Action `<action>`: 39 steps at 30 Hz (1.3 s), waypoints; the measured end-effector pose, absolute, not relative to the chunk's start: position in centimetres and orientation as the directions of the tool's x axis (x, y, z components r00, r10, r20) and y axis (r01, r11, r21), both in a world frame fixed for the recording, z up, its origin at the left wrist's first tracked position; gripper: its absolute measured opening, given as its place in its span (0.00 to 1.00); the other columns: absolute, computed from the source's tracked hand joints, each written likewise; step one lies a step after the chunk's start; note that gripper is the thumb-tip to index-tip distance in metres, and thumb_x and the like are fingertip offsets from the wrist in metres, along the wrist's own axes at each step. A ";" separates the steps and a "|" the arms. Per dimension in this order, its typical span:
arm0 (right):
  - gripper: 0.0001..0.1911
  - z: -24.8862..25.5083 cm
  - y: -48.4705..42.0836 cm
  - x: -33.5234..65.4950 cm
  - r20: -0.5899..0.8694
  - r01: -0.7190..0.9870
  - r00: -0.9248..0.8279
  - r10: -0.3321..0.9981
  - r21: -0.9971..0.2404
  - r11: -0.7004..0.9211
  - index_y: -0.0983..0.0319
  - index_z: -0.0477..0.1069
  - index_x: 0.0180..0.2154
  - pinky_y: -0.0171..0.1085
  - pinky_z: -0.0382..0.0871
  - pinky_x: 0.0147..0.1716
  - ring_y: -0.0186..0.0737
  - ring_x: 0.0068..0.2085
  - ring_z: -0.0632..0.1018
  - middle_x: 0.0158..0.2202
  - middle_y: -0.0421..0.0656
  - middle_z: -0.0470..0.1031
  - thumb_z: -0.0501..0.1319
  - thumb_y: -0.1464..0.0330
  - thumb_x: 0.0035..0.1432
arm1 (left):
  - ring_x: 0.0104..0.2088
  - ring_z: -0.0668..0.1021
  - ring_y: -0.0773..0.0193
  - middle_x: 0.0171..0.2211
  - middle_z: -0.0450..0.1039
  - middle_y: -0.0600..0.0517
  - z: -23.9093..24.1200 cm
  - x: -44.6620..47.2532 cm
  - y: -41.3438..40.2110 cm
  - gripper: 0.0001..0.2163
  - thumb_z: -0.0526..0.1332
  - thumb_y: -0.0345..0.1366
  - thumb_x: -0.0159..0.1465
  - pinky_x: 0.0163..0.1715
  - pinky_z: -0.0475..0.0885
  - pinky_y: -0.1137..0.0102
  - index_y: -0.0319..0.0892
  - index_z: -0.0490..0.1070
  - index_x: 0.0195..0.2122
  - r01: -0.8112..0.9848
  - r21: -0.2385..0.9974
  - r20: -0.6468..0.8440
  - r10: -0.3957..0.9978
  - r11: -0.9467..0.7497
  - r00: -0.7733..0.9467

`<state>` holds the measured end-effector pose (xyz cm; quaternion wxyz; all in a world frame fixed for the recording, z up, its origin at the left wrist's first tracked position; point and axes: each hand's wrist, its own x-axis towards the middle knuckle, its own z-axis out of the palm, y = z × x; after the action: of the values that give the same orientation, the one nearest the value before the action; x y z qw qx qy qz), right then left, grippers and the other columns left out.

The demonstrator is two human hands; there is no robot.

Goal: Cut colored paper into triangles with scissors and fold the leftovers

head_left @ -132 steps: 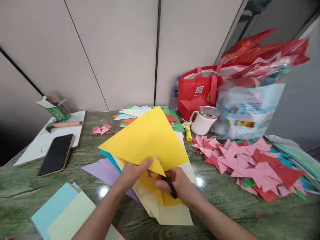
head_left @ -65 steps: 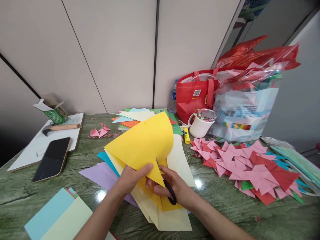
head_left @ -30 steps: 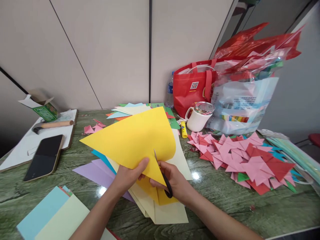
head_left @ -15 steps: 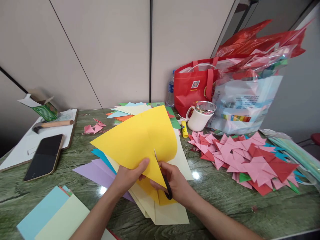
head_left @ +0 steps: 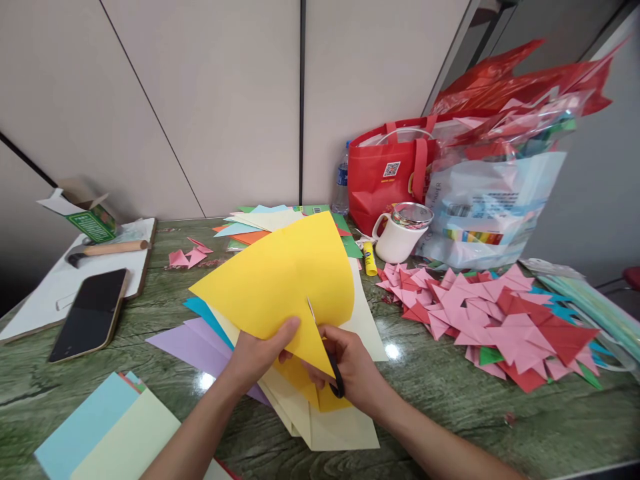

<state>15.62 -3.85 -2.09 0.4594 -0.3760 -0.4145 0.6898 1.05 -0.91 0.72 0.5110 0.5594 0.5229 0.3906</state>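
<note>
Where yellow paper point(head_left: 280, 280) overlaps the right hand point(head_left: 354, 363), scissors point(head_left: 339, 385) partly hidden.

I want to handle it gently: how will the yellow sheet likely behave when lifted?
The yellow sheet probably flexes easily, since its right side visibly curves. It seems light: the left hand pinches it near one edge.

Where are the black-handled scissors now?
In the head view's lower middle, the black-handled scissors are in the right hand, one blade over the yellow paper sheet.
</note>
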 end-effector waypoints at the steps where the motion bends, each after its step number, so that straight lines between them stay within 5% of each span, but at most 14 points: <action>1: 0.14 -2.1 -3.9 15.6 -0.135 -0.321 -0.295 0.946 -0.918 -0.231 0.63 0.69 0.26 0.27 0.59 0.15 0.27 0.17 0.65 0.17 0.35 0.71 0.72 0.65 0.39 | 0.13 0.66 0.70 0.11 0.62 0.58 0.6 1.0 -0.9 0.13 0.61 0.44 0.52 0.15 0.63 0.74 0.42 0.63 0.19 0.178 0.982 -0.092 0.985 0.065 0.149; 7: 0.14 -2.2 -3.9 15.6 -0.099 -0.344 -0.307 0.946 -0.916 -0.208 0.62 0.70 0.28 0.28 0.62 0.17 0.28 0.17 0.66 0.18 0.35 0.72 0.72 0.65 0.40 | 0.13 0.65 0.70 0.11 0.62 0.57 0.0 1.0 -0.7 0.14 0.61 0.45 0.53 0.13 0.62 0.74 0.41 0.64 0.18 0.121 0.991 -0.086 0.978 0.064 0.189; 13: 0.15 -1.6 -3.6 15.9 0.027 -0.367 -0.273 0.962 -0.927 -0.078 0.61 0.70 0.31 0.36 0.71 0.32 0.40 0.32 0.78 0.28 0.41 0.78 0.72 0.66 0.41 | 0.13 0.66 0.71 0.16 0.67 0.57 -0.5 1.4 -1.0 0.12 0.65 0.43 0.49 0.11 0.63 0.74 0.40 0.67 0.26 0.082 0.984 -0.166 0.976 0.156 0.144; 21: 0.15 -1.6 -3.8 15.9 0.036 -0.370 -0.285 0.958 -0.926 -0.076 0.61 0.70 0.31 0.40 0.74 0.38 0.45 0.37 0.80 0.31 0.44 0.80 0.72 0.64 0.43 | 0.14 0.67 0.70 0.19 0.69 0.56 -0.1 1.5 -1.1 0.13 0.66 0.43 0.48 0.12 0.65 0.74 0.40 0.67 0.27 0.092 0.979 -0.194 0.970 0.182 0.146; 39: 0.16 -2.2 -3.7 15.6 -0.007 -0.360 -0.287 0.958 -0.926 -0.115 0.60 0.70 0.30 0.38 0.73 0.29 0.45 0.34 0.80 0.27 0.42 0.79 0.71 0.59 0.42 | 0.14 0.65 0.71 0.16 0.64 0.58 -0.9 1.3 -1.0 0.12 0.63 0.44 0.52 0.13 0.61 0.75 0.41 0.65 0.26 0.095 0.984 -0.166 0.963 0.149 0.211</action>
<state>15.64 -3.73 -2.16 0.4940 -0.3352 -0.4457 0.6670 1.27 -1.04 -0.94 0.5701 0.5297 0.4995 0.3806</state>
